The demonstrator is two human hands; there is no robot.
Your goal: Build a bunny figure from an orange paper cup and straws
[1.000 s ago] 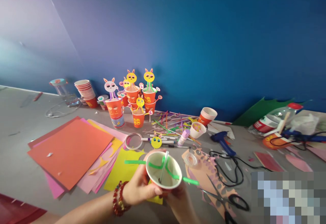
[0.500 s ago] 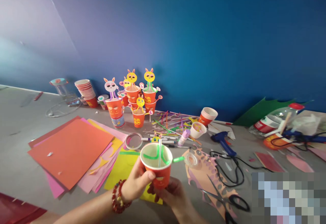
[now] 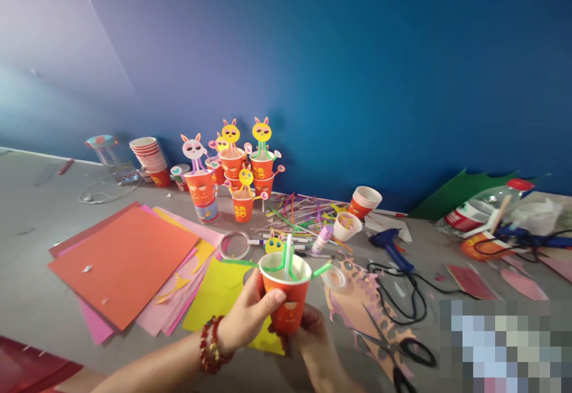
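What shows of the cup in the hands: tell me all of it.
The paper cup looks orange-red outside, with paler printed marks, and white inside and at the rim. It is roughly upright, mouth up. Green straw-like strips stick out near the rim on both sides, and a pale strip stands inside. The left hand grips its left side, thumb across the front; the right hand holds it low down. Its base is partly hidden.

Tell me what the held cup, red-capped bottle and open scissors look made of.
Cup: probably paper, smooth orange-red print outside, whitish inside. Bottle: likely glossy clear plastic; its wall is see-through with highlights. Scissors: blades apparently metal, thin and grey; black handles, perhaps plastic.
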